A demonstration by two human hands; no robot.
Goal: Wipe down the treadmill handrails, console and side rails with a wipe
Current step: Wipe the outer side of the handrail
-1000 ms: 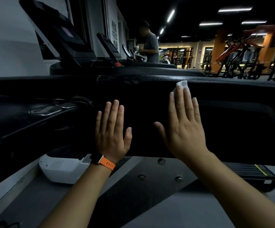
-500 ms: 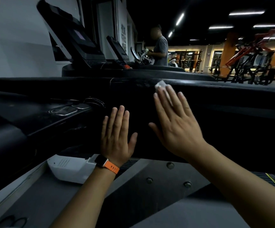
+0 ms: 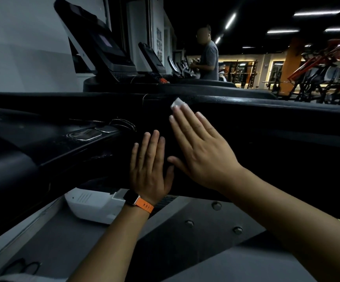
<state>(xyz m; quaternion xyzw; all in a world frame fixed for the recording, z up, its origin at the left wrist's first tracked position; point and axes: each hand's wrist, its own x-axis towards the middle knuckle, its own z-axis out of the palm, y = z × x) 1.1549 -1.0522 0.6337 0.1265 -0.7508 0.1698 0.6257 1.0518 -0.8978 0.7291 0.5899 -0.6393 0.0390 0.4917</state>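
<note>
With straight, close-set fingers the right hand [image 3: 203, 151] presses a small white wipe [image 3: 177, 103] against the top of the matte black treadmill panel [image 3: 277, 155], the left hand [image 3: 148, 171] likewise flat beside it; unpinched, the wipe could bunch or slip free.

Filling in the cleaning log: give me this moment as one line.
step: wipe black treadmill panel | right hand: flat, pressing small white wipe near top edge | left hand: flat against panel, empty
</note>
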